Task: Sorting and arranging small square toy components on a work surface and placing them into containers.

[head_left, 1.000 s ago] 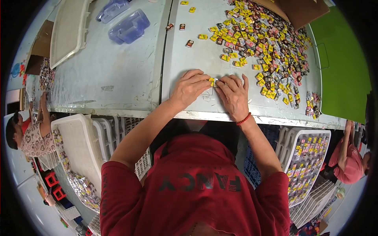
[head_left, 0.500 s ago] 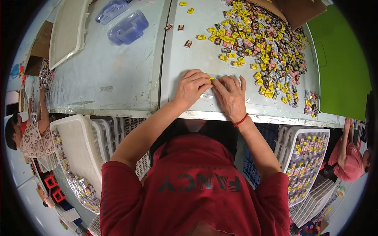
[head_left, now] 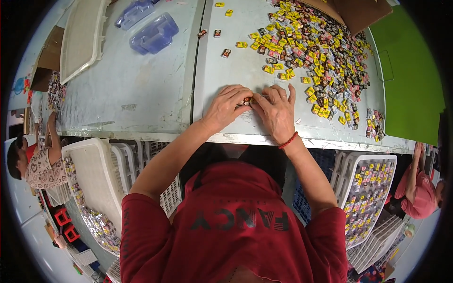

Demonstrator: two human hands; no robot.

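Note:
Near the front edge of the white table, my two hands meet at their fingertips. Between them is a small dark brown-and-red block (head_left: 245, 101), partly hidden by fingers. My left hand (head_left: 227, 107) is closed in a pinch on it, thumb below and fingers above. My right hand (head_left: 274, 111), with a ring and a red bead bracelet, has thumb and forefinger pinched at the block's right end, other fingers lifted. Beyond and to the right lies a large spread of small yellow, black and pink blocks (head_left: 311, 59). Small clear scraps lie beneath my hands.
Blue plastic bins (head_left: 155, 34) and a pale tray (head_left: 82, 42) are on the left table section. A cardboard box (head_left: 363, 14) stands behind the pile, beside a green panel (head_left: 410, 75). Crates hold trays of blocks (head_left: 370, 198) either side of me. Other people work left and right.
A yellow bit showed at my fingertips before; now a dark brown-and-red block shows there. My hands have stayed in nearly the same spot. The pile looks unchanged.

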